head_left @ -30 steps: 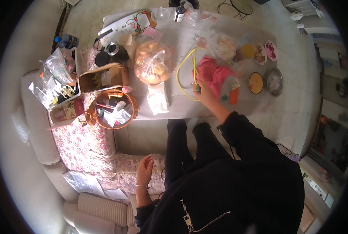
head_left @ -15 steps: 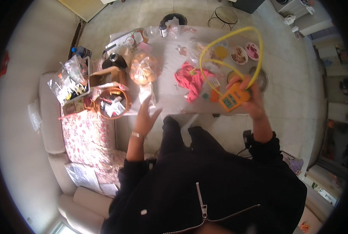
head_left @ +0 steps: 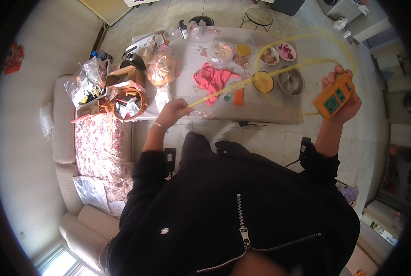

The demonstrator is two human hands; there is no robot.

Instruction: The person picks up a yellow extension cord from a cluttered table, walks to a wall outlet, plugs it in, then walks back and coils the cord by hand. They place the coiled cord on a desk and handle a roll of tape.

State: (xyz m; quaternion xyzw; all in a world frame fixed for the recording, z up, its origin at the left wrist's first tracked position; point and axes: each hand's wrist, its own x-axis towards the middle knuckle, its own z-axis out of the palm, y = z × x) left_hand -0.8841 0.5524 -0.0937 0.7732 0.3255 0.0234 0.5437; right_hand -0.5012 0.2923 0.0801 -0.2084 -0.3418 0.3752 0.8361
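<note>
My right hand (head_left: 344, 103), out past the table's right end, grips an orange extension socket (head_left: 328, 105) with green panels. A yellow cord (head_left: 233, 86) loops from it, blurred, and runs left across the table top. At the table's near edge, my left hand (head_left: 172, 113) is closed on the far part of this cord and pulls it fairly straight. Beneath the cord lies a crumpled pink cloth (head_left: 211, 79). An orange box-shaped item (head_left: 238, 96) lies close by, beside a small green round thing (head_left: 227, 97).
Bowls of food (head_left: 286, 51) and a metal bowl (head_left: 299, 87) stand on the table's right side. To the left are a bag of round buns (head_left: 160, 73), a cardboard box (head_left: 122, 79) and a wicker basket (head_left: 143, 108). A sofa (head_left: 65, 129) flanks the left; a stool (head_left: 257, 17) stands behind.
My right hand has carried the socket right, beyond the table. My left hand, open before, has closed on the cord, which now stretches between both hands.
</note>
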